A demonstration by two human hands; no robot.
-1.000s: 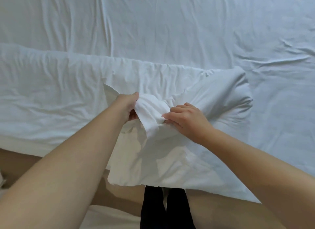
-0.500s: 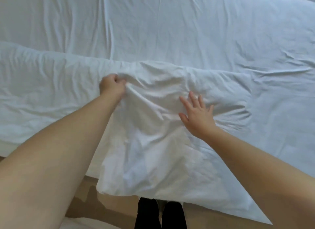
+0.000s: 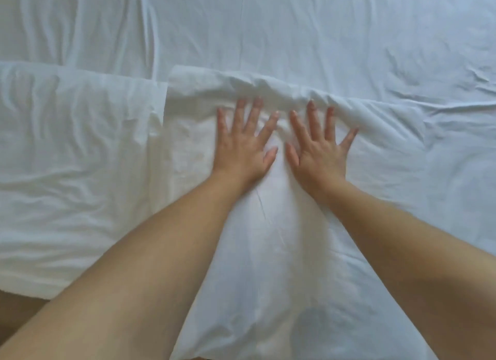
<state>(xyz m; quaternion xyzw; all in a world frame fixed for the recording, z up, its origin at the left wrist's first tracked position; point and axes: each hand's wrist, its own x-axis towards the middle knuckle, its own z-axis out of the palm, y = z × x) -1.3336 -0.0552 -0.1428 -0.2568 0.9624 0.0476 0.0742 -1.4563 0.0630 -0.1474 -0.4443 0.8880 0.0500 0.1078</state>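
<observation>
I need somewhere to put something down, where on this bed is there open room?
Widest free patch: the bed sheet beyond the pillow, across the whole far side. A smaller one lies right of the pillow. Crowded: left hand and right hand press flat on the pillow, and other white bedding fills the left.

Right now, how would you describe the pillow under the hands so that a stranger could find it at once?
Start from the white bed. At its near edge lie two white pieces side by side; the pillow is the right one, hanging over the edge. Unlike the wrinkled piece beside it, it has the left hand and right hand pressed flat on it.
</observation>
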